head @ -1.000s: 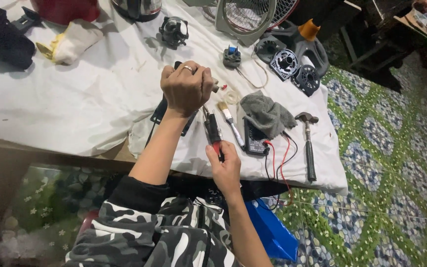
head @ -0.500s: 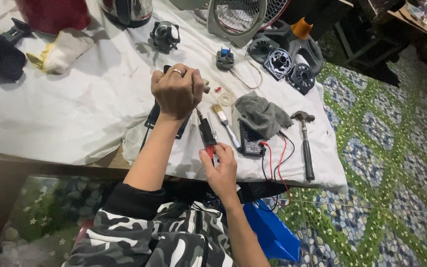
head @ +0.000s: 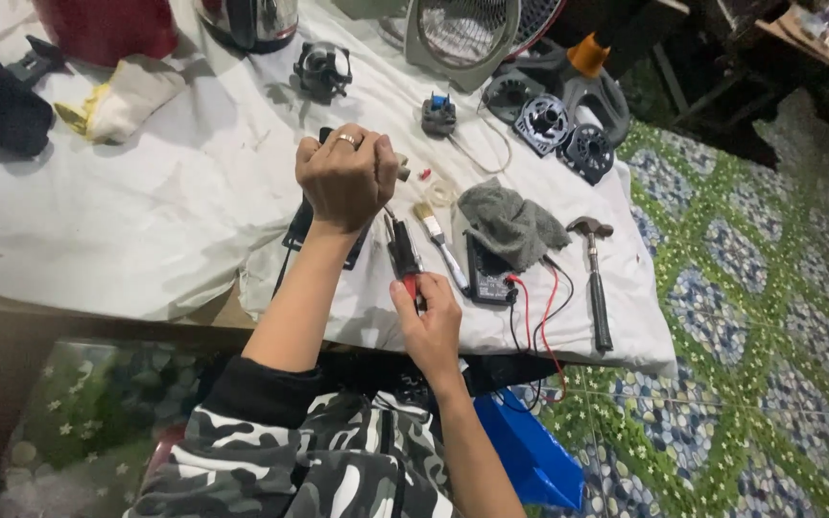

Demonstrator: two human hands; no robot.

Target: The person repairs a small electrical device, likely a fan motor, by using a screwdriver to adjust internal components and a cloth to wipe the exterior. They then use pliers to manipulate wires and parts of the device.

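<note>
Now my left hand [head: 345, 180] is closed in a fist around a small part [head: 401, 171] above the white cloth [head: 146, 211], while my right hand [head: 426, 321] pinches the red-handled tool [head: 403, 259]. I should keep the part steady and guide the tip slowly.

A small black multimeter [head: 487, 278] with a pale rectangular screen lies on the table [head: 146, 230] near its near edge, half under a grey cloth [head: 510, 225].
</note>
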